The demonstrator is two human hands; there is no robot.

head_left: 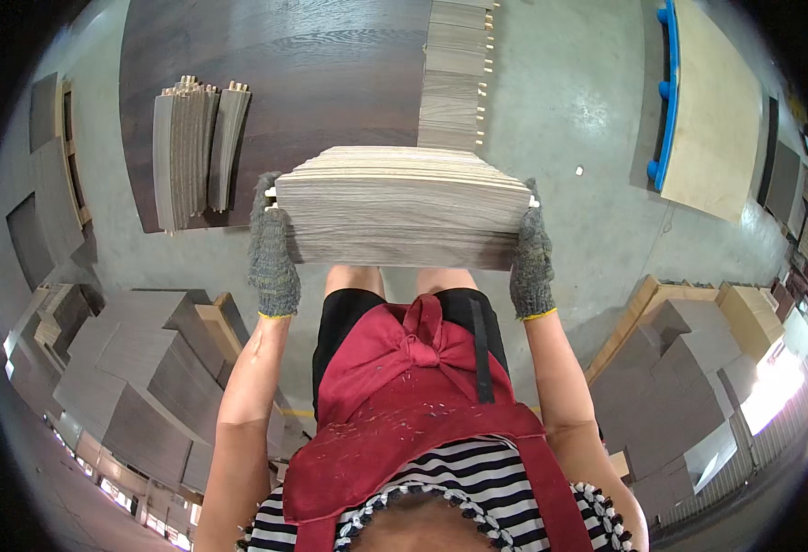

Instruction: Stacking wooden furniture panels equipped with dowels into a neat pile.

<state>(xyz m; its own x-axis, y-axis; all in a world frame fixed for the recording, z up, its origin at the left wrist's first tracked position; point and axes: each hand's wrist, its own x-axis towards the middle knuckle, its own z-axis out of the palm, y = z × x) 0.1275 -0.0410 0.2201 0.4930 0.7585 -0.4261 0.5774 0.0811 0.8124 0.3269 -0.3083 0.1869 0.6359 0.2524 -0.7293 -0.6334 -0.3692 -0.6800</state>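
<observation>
A thick stack of grey wood-grain boards (404, 216) is held level in front of my thighs, its pale layered edges facing up and away. My left hand (273, 258), in a grey knitted glove with a yellow cuff, presses against the left end of the stack. My right hand (532, 262), gloved the same way, grips the opposite end. Small pale pegs stick out at both ends beside the gloves. The undersides of the boards and most of my fingertips are hidden.
Ahead lies a dark wood-grain surface (330, 83), bearing two bundles of pegged boards (188, 152) at left and a row of boards (455, 78) along its right edge. A pale panel on a blue frame (712, 110) stands right. Grey panel stacks (137, 368) flank me.
</observation>
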